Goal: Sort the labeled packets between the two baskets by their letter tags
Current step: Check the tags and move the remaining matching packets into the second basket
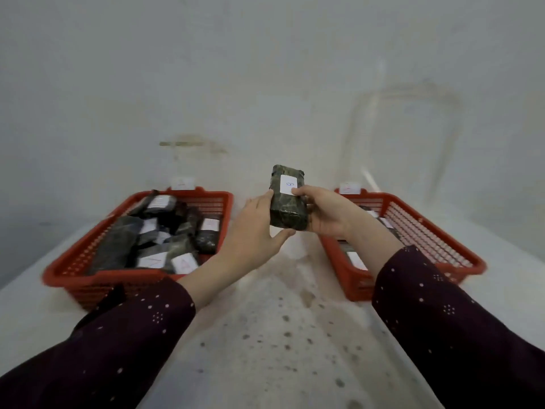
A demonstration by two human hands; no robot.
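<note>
- Red slotted plastic baskets: two, the left basket (88, 278) and the right basket (436, 231).
- Dark wrapped rectangular packets with white paper tags: one held packet (287, 206) up between the baskets; roughly eight heaped in the left basket, exact count unclear where they overlap; at least two partly hidden in the right basket.
- White paper labels at the baskets' far rims: two, one (182, 183) left, one (349, 188) right.
- Hands: two, left hand (256, 228) and right hand (327, 212).
- Dark dotted sleeves: two.
</note>
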